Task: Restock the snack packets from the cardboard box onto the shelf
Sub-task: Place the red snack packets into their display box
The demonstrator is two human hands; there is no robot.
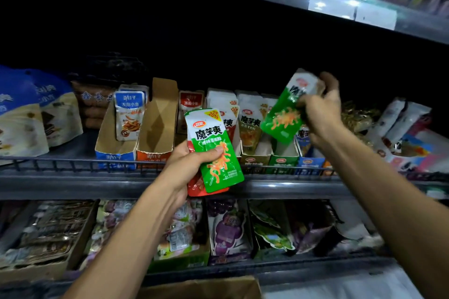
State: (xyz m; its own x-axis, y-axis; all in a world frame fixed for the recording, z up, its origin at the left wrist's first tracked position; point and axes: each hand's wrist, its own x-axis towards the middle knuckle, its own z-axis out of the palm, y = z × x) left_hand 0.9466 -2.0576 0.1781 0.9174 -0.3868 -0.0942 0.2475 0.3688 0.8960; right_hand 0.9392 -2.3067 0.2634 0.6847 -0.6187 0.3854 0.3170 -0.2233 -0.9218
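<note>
- Head view: the left hand (192,165) has its thumb curled over the front of a green snack packet (213,150), fingers wrapped behind, clamping it together with a red packet (196,185) tucked underneath.
- That green packet stands nearly upright, long axis vertical, top tipped slightly left, printed face toward the camera, in front of the shelf's front rail.
- The right hand (320,109) pinches a second green packet (289,109) near its upper end, fingers curled around it; motion blur hides the exact finger placement.
- This second packet tilts, top toward the upper right, bottom toward the lower left, hanging above the green display carton (283,161) at the front edge of the middle shelf (73,183).
- Both forearms reach up from the lower edge toward the shelf.
- On the middle shelf, open cardboard display cartons stand in a row behind a wire rail, some holding packets.
- A lower shelf (315,267) holds more snack bags.
- The cardboard box (201,289) shows at the bottom edge.
- The surroundings are dim.
</note>
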